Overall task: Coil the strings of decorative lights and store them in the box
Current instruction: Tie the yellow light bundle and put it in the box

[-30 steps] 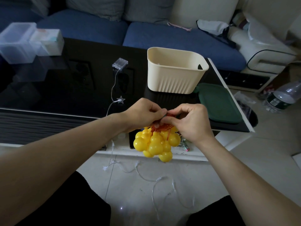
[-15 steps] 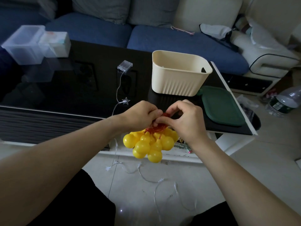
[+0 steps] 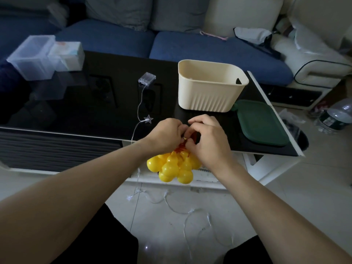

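Both hands, left and right, pinch the red cord mid-frame, where we judge the light, dangling yellow bulbs handle best.

A bunched cluster of yellow gourd lights on red cord hangs before the open cream box.

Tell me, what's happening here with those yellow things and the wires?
A person is bundling up decorative lights. Both hands, left hand and right hand, grip the red cord at the top of a bunch of yellow gourd-shaped lights, held over the table's near edge. The cream box stands open on the black table, its green lid beside it. A second string of star lights trails from its clear battery case down to the floor, not yet coiled.
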Action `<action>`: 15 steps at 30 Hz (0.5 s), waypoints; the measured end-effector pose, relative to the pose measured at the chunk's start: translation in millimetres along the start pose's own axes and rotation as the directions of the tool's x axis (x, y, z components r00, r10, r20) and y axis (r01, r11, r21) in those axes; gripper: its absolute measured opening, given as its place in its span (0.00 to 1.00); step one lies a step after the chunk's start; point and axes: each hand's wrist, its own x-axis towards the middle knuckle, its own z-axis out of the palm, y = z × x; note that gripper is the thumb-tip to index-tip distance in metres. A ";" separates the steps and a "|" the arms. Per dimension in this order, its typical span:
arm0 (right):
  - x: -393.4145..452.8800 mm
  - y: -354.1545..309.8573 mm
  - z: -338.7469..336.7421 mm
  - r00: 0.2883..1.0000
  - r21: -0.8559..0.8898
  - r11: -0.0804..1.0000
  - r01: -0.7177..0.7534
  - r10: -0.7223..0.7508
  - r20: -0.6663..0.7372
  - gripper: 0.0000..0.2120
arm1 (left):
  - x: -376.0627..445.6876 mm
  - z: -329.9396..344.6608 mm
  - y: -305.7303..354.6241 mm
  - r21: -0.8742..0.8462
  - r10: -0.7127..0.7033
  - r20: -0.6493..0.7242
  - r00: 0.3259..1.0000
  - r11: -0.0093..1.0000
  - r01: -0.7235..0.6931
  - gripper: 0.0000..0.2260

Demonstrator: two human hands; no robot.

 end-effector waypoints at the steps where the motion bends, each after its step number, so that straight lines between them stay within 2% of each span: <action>1: -0.4 0.2 0.4 1.000 -0.022 1.000 -0.021 0.021 -0.007 0.06 | 0.3 0.2 1.0 0.034 0.002 0.003 1.000 0.999 -0.002 0.06; 4: -2.1 -0.4 2.4 0.998 -0.099 0.995 -0.027 0.022 -0.057 0.07 | 2.4 4.1 2.8 0.080 -0.016 0.054 0.998 0.997 0.011 0.05; 10: -3.8 -1.0 3.8 0.992 -0.174 0.982 -0.068 0.047 -0.119 0.08 | 4.7 9.0 6.5 -0.225 -0.189 0.079 0.979 0.953 0.202 0.17; 15: -7.6 -6.6 8.0 0.991 -0.150 0.981 -0.121 0.110 -0.079 0.06 | 1.1 9.7 4.4 -0.345 -0.269 0.102 0.958 0.893 0.288 0.18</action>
